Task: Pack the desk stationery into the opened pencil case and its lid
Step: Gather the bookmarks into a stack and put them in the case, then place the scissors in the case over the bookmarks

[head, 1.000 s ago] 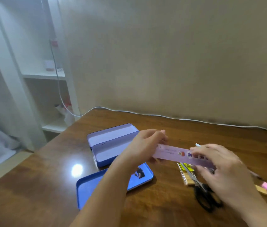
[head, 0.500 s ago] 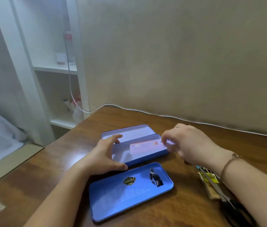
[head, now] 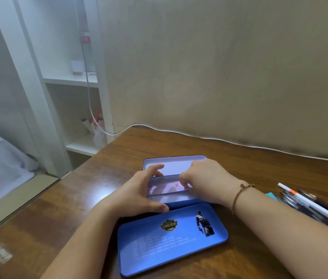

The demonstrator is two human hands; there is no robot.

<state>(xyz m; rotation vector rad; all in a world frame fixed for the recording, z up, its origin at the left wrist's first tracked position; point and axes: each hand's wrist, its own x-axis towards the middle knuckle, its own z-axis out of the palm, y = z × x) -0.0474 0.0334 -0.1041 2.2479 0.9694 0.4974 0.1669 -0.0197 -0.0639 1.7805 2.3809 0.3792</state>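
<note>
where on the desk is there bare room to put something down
Bare wood runs along the desk between the white cable and the open pencil case, and on the left of the lid, around the glare. It is crowded at the case, where the left hand and right hand work, and at the pens on the right.

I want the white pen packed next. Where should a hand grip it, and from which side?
Pinch the white pen at its far tip, coming from above on the wall side: that end juts clear, while dark pens crowd its near length, so mid-barrel fingers would snag them.
</note>
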